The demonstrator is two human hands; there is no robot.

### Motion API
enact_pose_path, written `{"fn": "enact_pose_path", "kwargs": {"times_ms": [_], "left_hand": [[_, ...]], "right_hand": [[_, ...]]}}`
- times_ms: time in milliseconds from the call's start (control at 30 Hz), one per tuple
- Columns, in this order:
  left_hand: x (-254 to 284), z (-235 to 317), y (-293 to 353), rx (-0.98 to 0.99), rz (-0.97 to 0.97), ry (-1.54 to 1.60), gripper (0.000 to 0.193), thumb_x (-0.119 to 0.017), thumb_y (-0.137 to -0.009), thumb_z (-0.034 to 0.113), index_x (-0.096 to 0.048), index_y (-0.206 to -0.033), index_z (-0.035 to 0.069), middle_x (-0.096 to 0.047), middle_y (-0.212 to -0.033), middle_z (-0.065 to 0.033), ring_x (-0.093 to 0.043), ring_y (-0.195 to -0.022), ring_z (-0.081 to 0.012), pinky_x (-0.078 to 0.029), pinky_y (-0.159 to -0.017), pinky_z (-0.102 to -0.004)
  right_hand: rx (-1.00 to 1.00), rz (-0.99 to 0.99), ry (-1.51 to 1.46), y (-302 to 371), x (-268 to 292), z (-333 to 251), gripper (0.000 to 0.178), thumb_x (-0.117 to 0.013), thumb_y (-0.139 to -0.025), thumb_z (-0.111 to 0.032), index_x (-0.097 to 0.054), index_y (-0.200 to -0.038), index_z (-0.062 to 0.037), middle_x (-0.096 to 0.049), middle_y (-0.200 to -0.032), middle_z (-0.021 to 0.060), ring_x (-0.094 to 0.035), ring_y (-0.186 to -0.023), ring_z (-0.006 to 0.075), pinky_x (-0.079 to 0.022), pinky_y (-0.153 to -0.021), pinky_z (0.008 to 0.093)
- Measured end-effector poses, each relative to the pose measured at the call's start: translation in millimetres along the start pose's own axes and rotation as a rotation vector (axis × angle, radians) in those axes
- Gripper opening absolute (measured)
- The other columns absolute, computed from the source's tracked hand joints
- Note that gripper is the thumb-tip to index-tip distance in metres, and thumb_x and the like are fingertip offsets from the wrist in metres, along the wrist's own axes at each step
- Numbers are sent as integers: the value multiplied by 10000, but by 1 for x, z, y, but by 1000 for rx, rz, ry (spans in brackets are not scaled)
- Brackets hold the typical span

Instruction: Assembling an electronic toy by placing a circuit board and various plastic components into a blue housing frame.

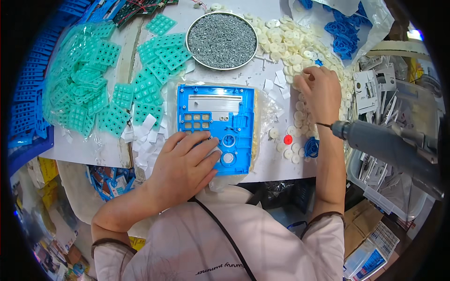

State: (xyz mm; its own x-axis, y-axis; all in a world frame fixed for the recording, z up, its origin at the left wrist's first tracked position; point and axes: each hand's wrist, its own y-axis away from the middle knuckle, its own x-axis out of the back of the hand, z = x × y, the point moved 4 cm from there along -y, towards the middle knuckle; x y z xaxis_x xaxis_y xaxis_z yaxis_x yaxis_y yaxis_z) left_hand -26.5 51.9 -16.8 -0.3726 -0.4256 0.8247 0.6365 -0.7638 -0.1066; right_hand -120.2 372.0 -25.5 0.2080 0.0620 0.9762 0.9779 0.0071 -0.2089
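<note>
**Q:** Where is the blue case (219,125), and how is it set?
**A:** It lies flat on the table (276,169) in front of the person, inner side up. Its long axis runs away from the body. All positions below refer to the case.

**Q:** What is the condition of the left hand (184,161)?
**A:** Its fingers are spread and released. They rest on the near left part of the case, gripping nothing visible.

**Q:** And the right hand (323,91)?
**A:** It is located right of the case, level with the far end, at the white discs (293,58). Its fingers are bent, thumb near forefinger. Whether a disc is pinched between them cannot be told.

**Q:** Which spatial relation governs?
**A:** In this judgement, the offset between the right fingers and the case. From those fingers, the case lies leftward and toward the body, well apart. The left hand is nearer: it touches the case.

**Q:** What adjoins the case?
**A:** Beyond its far edge: a bowl of screws (221,40). To its left: green keypads (149,89). To its right, past the discs: an electric screwdriver (375,140), bit pointing toward the case.
</note>
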Motion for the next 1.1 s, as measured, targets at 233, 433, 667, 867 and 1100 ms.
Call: {"fn": "enact_pose_path", "kwargs": {"times_ms": [233,433,667,867,1100], "left_hand": [[-2,-1,2,8,50,24,315,-752,-807,188,-713,-1096,70,-644,-1277,-87,-568,-1238,-295,-428,-1028,-485],[-5,-3,7,-25,65,4,342,-743,-822,188,-689,-1137,66,-619,-1312,-99,-560,-1248,-316,-424,-1037,-485],[-7,-3,2,-47,18,-50,417,-739,-819,205,-665,-1212,86,-599,-1331,-103,-546,-1238,-316,-422,-1021,-486],[-5,-4,0,-36,32,-10,408,-730,-826,223,-659,-1203,82,-598,-1310,-109,-547,-1225,-313,-414,-1016,-484],[-9,-8,2,-25,47,33,409,-727,-824,238,-647,-1186,66,-581,-1304,-135,-545,-1199,-319,-415,-992,-482]], "right_hand": [[-21,75,-130,8,-3,11,142,-749,-864,-180,-785,-953,-74,-729,-892,115,-661,-824,294,-533,-764,386],[-450,147,-615,82,32,27,134,-732,-891,-74,-775,-998,-6,-757,-881,86,-688,-791,128,-535,-757,277],[-40,34,-791,114,49,-118,115,-768,-782,18,-718,-862,-47,-681,-793,67,-575,-689,237,-454,-660,340],[34,51,-571,108,20,-148,150,-769,-740,-48,-628,-759,-93,-573,-736,53,-513,-731,269,-366,-711,387],[27,-8,-526,110,11,-154,161,-766,-752,-69,-610,-775,-104,-590,-778,50,-525,-766,275,-367,-742,398]]}}
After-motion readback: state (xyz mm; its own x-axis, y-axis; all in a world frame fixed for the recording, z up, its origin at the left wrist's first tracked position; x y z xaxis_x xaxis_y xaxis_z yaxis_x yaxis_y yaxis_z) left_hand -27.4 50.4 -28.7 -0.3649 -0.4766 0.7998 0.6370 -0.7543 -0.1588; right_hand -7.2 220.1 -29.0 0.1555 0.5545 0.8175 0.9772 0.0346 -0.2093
